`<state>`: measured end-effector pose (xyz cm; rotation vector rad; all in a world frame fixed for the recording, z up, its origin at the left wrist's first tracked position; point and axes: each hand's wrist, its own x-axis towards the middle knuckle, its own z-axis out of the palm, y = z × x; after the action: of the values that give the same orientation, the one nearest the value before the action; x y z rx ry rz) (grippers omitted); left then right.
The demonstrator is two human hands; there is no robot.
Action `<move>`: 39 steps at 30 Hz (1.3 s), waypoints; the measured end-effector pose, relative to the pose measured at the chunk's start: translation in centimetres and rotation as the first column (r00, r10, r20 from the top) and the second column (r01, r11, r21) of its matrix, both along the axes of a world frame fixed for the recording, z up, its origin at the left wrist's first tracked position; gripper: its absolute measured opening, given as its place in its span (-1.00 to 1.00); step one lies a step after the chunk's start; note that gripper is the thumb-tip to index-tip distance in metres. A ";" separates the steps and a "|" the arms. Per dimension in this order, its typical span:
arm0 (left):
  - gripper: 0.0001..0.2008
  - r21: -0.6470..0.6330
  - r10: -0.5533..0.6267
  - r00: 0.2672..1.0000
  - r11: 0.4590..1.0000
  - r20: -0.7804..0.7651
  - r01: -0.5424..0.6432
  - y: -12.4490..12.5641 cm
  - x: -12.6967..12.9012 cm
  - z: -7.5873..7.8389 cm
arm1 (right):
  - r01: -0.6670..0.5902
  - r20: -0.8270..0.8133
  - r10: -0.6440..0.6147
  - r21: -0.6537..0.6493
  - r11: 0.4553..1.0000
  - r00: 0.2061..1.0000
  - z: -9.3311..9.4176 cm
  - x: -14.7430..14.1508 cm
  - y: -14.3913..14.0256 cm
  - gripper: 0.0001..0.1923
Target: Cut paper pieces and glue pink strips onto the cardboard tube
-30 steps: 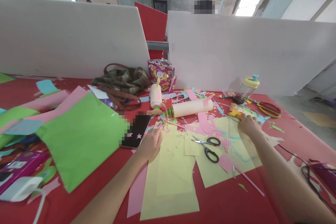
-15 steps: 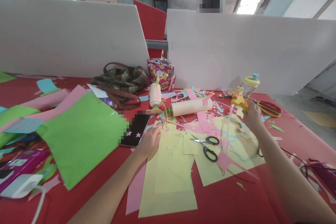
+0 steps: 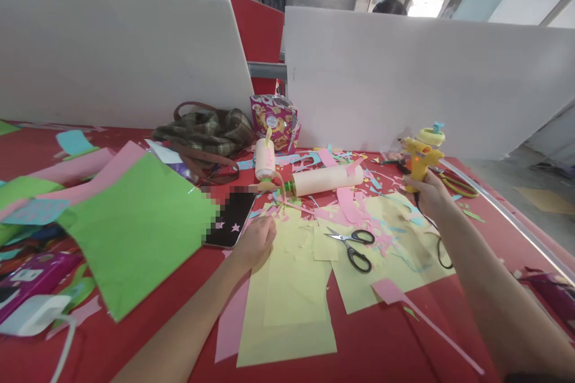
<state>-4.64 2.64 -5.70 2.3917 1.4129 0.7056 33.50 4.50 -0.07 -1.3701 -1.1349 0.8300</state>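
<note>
My right hand (image 3: pixel 433 196) grips a yellow hot glue gun (image 3: pixel 420 161) by its handle, with its nozzle toward the left and a small orange light on its side. From its back end a long pale, translucent stick (image 3: pixel 498 210) runs toward the lower right. A dark cord hangs below the handle. My left hand (image 3: pixel 257 242) rests closed on the left edge of the yellow paper (image 3: pixel 296 299); whatever its fingers hold, if anything, is hidden. Black-handled scissors (image 3: pixel 358 251) lie partly open between the hands. Beyond are a paper-covered tube (image 3: pixel 327 181) and a cream paper-wrapped bottle (image 3: pixel 265 158).
A phone (image 3: pixel 233 215) lies beside my left hand, with green paper (image 3: pixel 144 233) left of it. A snack bag (image 3: pixel 275 122) and plaid bag (image 3: pixel 211 128) stand behind. A yellow-rimmed jar (image 3: pixel 433 136) is behind the glue gun. Paper scraps cover the red table.
My right hand has turned the glue gun so its body shows side-on; the pale stick swung from hanging down to pointing right. The pink strip looks more stretched out toward me. My left hand stays put.
</note>
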 end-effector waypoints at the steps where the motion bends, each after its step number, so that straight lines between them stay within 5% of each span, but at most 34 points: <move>1: -0.79 0.000 0.004 1.000 1.000 0.000 -0.004 0.0 0.0 0.0 | -0.016 -0.029 0.016 -0.016 1.000 0.999 0.1 -0.5 -0.3 -0.73; 14: -0.78 0.016 0.023 1.000 1.000 -0.009 -0.023 -0.2 0.0 0.4 | -0.341 -0.121 0.320 -0.240 0.909 0.940 -1.0 -4.7 -4.7 -0.78; 29: -0.80 0.114 -0.036 0.995 0.992 -0.094 0.046 0.4 1.4 1.0 | -0.417 -0.192 0.377 -0.245 0.876 0.906 -4.4 -4.9 -4.6 -0.78; 39: -0.79 0.195 -0.086 0.963 0.971 -0.256 0.138 4.4 6.3 3.4 | -0.448 -0.286 0.387 -0.191 0.873 0.876 -4.3 -4.9 -4.6 -0.76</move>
<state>1.69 7.02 -2.30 2.7834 1.3347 0.5711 28.58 -0.10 -4.39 -1.1936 -1.1826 1.4622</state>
